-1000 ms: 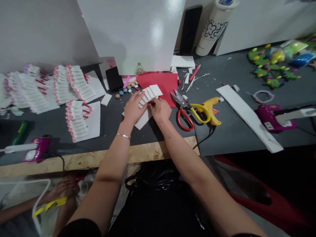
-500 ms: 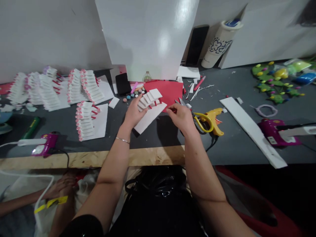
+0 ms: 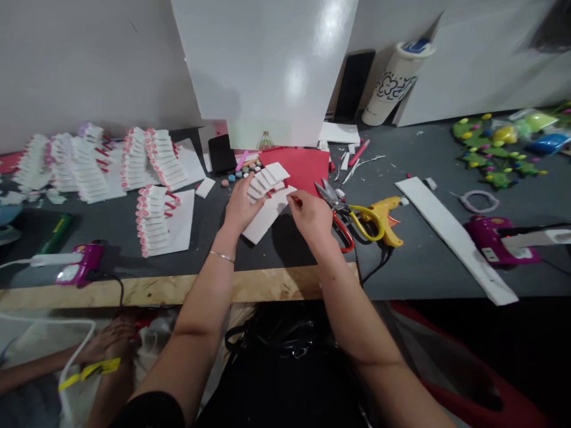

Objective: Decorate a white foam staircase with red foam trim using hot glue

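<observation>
My left hand (image 3: 241, 205) is closed around the side of a small white foam staircase model (image 3: 272, 176), thumb in front of its steps. Short red posts stand under the steps, and a white base board (image 3: 264, 220) extends toward me. Just right of the model, my right hand (image 3: 311, 217) has thumb and forefinger pinched together by the board's edge. What the pinch holds, if anything, is too small to make out. Scissors (image 3: 332, 195) with a red and a yellow handle lie beside my right hand. Behind the model lies a red sheet (image 3: 307, 163).
Several finished-looking white staircases (image 3: 154, 220) stand at left. A yellow glue gun (image 3: 387, 223), a long white foam strip (image 3: 450, 235) and purple power adapters (image 3: 495, 238) lie right. A tumbler (image 3: 395, 86) and phone (image 3: 355, 83) lean at the back. Another person's hands (image 3: 113, 339) rest below left.
My right hand has moved left, closer to the staircase model, uncovering the scissors' red handle. My left hand keeps its hold on the model with little movement.
</observation>
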The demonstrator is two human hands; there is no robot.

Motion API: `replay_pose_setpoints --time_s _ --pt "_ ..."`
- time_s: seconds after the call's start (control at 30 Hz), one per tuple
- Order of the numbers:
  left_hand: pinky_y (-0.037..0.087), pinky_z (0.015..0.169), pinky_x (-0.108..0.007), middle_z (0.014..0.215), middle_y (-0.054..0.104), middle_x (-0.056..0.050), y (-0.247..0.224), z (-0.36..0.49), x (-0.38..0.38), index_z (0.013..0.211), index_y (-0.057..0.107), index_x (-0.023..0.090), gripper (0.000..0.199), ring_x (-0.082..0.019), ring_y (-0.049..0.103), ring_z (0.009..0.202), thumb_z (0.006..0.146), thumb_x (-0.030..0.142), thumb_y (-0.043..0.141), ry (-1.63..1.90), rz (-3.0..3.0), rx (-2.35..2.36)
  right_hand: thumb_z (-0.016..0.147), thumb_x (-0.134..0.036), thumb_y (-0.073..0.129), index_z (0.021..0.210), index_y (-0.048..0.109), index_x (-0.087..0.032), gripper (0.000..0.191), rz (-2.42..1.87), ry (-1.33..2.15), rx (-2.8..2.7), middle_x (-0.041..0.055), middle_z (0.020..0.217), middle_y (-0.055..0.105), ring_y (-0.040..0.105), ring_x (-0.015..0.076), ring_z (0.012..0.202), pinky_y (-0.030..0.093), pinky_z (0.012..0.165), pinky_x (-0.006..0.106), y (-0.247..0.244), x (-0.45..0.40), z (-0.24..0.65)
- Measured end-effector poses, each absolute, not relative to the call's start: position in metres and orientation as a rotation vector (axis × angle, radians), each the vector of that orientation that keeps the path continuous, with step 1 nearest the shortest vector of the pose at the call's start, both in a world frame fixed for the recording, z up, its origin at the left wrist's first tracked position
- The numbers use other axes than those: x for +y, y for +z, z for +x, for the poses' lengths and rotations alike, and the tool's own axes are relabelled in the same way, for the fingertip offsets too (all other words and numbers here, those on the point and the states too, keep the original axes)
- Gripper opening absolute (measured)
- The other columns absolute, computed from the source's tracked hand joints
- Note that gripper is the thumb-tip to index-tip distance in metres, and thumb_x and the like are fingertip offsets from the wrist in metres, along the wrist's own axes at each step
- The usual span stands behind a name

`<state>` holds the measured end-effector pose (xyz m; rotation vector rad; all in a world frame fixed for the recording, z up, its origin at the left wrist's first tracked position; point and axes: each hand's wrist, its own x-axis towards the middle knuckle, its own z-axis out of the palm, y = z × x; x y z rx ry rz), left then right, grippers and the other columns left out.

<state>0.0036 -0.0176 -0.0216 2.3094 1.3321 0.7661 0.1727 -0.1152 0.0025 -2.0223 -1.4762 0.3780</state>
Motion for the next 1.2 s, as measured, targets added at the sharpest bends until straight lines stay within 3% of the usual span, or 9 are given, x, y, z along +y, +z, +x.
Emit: replay_pose_setpoints --time_s 0.13,0.43,0.87,1.2 --pt "0.042 0.112 -0.046 0.144 0.053 -0.014 -0.024 0.004 -0.017 0.145 0.042 0.022 0.067 -0.03 0.049 0.135 0.083 0.032 0.065 0.741 2.344 1.324 0.099 -0.035 0.043 0.12 0.069 -0.03 0.033 -2.132 0.332 -1.635 0.0077 0.093 0.076 0.07 0.0244 0.085 0.045 0.069 0.031 0.009 -0.102 0.16" --pt "0.042 0.113 -0.046 0.145 0.052 -0.014 -0.024 0.006 -0.023 0.145 0.042 0.022 0.065 -0.03 0.049 0.135 0.084 0.028 0.064 0.722 2.384 1.335 0.1 -0.036 0.04 0.118 0.067 -0.026 0.034 -2.27 0.324 -1.731 0.0123 0.093 0.076 0.07 0.0252 0.082 0.046 0.068 0.032 -0.011 -0.082 0.147" --pt "0.042 0.113 -0.046 0.145 0.052 -0.014 -0.023 0.007 -0.021 0.144 0.044 0.02 0.065 -0.031 0.05 0.134 0.083 0.027 0.066 0.693 2.381 1.372 0.1 -0.034 0.038 0.125 0.064 -0.03 0.037 -2.216 0.345 -1.839 0.0083 0.099 0.076 0.07 0.0243 0.089 0.04 0.065 0.028 -0.01 -0.088 0.155" --pt "0.038 0.116 -0.048 0.149 0.05 -0.013 -0.008 0.011 -0.031 0.146 0.041 0.024 0.065 -0.033 0.045 0.139 0.087 0.037 0.065 0.721 2.5 1.384 0.095 -0.026 0.043 0.12 0.067 -0.027 0.034 -2.172 0.415 -1.508 0.0082 0.098 0.075 0.069 0.0255 0.094 0.047 0.076 0.033 -0.012 -0.098 0.169"
